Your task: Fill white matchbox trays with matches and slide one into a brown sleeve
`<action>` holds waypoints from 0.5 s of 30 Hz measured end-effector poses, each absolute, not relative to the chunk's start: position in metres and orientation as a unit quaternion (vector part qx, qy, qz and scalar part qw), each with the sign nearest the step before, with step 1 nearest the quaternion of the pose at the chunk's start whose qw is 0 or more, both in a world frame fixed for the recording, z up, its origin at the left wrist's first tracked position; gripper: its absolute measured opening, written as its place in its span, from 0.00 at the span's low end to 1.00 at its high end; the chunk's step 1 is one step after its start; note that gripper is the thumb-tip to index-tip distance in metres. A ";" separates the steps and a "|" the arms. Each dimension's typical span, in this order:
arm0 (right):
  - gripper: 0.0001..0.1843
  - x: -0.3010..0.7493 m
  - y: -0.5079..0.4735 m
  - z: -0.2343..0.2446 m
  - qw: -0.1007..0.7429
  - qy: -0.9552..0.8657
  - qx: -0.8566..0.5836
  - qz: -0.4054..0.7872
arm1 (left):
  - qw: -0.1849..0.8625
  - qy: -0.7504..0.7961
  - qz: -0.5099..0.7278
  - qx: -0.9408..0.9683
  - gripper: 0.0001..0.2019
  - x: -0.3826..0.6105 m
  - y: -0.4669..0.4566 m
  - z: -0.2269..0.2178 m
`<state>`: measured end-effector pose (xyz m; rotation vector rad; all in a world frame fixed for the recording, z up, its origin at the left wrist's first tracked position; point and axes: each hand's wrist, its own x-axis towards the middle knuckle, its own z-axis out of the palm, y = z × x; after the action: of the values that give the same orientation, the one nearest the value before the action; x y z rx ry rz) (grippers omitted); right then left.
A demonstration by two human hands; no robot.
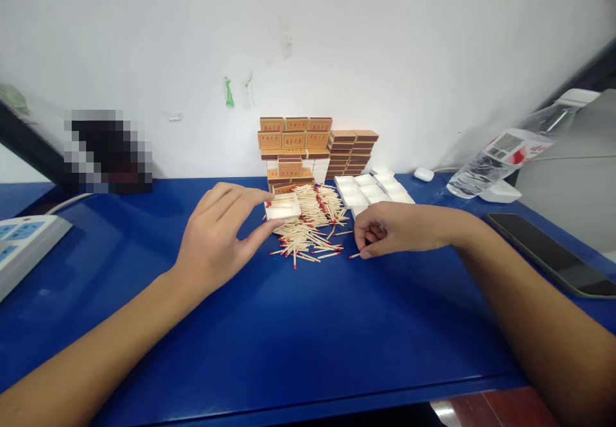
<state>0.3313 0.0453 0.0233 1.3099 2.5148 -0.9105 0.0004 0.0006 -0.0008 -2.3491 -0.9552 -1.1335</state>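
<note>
My left hand [219, 231] grips a small white matchbox tray [291, 210] between thumb and forefinger. A few matches lie inside that tray, their red heads toward my fingers. With thumb and fingers pinched together, my right hand [382, 229] holds a single match [355, 256] low over the table, its red head pointing left. Between the two hands spreads a heap of loose red-tipped matches [308, 234]. Several empty white trays [373, 191] sit side by side behind my right hand.
Stacked matchboxes [293, 139] stand against the wall on the blue table [269, 337]. To the right are a tilted plastic bottle [513, 151], a white earbud case [423, 174] and a phone [553, 253]. A power strip [33, 247] lies at the left.
</note>
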 end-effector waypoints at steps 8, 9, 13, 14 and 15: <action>0.05 0.315 0.053 0.002 -0.091 0.875 0.437 -0.187 | 0.182 -0.341 -0.397 -0.833 0.15 0.000 0.000 0.000; 0.05 0.314 0.053 0.001 -0.105 0.879 0.436 -0.160 | 0.181 -0.341 -0.397 -0.832 0.15 0.000 0.000 0.000; 0.06 0.307 0.047 0.005 -0.136 0.888 0.412 -0.152 | 0.181 -0.339 -0.397 -0.834 0.15 0.000 0.000 -0.001; 0.07 0.305 0.044 0.007 -0.135 0.888 0.404 -0.171 | 0.180 -0.339 -0.397 -0.833 0.15 0.000 0.000 -0.001; 0.08 0.303 0.040 0.009 -0.131 0.888 0.399 -0.189 | 0.178 -0.340 -0.398 -0.833 0.15 0.000 0.000 -0.001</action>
<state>0.3026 0.0403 0.0090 1.3689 3.0490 -0.6494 -0.0004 0.0004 -0.0009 -2.3562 -0.9626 -1.1256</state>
